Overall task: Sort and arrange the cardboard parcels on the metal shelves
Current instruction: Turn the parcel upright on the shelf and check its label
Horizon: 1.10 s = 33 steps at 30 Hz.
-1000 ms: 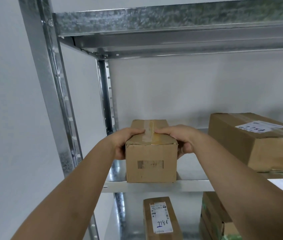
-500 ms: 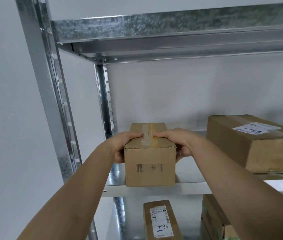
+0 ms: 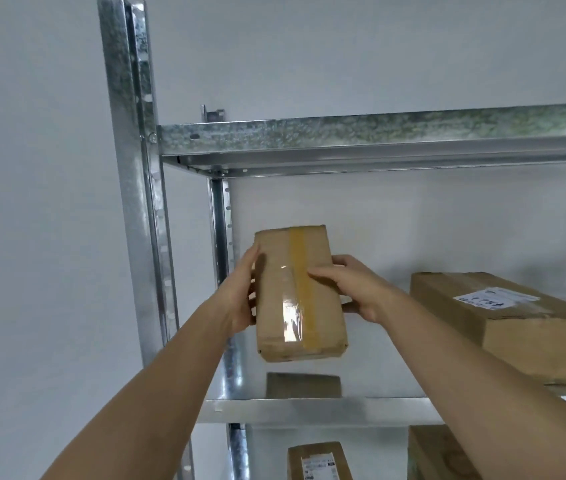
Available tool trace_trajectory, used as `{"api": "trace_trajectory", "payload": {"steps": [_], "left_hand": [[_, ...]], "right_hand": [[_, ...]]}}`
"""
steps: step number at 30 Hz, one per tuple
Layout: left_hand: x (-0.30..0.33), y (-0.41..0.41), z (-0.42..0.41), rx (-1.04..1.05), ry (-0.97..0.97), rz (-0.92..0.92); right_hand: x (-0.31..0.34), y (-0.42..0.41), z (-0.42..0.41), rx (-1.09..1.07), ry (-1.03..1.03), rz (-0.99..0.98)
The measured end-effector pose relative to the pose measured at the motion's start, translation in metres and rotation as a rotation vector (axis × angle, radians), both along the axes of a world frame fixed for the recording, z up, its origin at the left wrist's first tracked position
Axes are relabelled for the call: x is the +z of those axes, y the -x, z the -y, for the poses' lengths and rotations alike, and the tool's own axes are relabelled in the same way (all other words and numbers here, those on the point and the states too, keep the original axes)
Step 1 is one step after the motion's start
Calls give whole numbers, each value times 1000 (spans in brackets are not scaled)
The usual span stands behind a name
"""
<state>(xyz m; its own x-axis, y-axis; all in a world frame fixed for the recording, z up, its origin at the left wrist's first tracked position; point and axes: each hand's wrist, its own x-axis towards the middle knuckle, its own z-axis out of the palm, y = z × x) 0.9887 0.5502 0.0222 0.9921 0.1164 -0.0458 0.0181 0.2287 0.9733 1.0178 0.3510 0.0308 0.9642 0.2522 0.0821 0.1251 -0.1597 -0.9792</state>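
My left hand (image 3: 240, 299) grips the left side of the small parcel (image 3: 300, 294), fingers curled behind it and thumb along its left edge. The small parcel is held in the air above the left end of the middle shelf (image 3: 309, 410), touching no shelf; its broad taped face is turned toward me, with a tan tape strip (image 3: 304, 289) running lengthwise and a glossy clear film beside it. No writing shows on this face. A dull reflection of the parcel lies on the shelf surface below it. My right hand (image 3: 354, 289) clamps the right side, thumb laid across the taped face, fingers wrapped behind. At the left stands the front upright (image 3: 129, 168) of the rack, carrying the top shelf (image 3: 378, 140). On the right part of the middle shelf rests a large parcel (image 3: 510, 327); its white label (image 3: 494, 297) bears handwriting that reads roughly "1751". On the lower level, a labelled parcel (image 3: 319, 460) shows small print too fine to read, and another box (image 3: 440, 455) sits toward the right edge.
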Motion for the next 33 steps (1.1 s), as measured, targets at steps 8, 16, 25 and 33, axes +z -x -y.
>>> {"api": "trace_trajectory", "payload": {"steps": [8, 16, 25, 33], "left_hand": [[17, 1, -14, -45, 2, -91], [35, -6, -16, -119, -200, -197], [35, -28, -15, -278, -215, -260], [25, -33, -17, -289, -205, -234]], "right_hand": [[16, 6, 14, 57, -80, -161], [36, -7, 15, 102, 153, -233], [32, -34, 8, 166, 127, -361], [22, -46, 8, 195, 107, -396]]}}
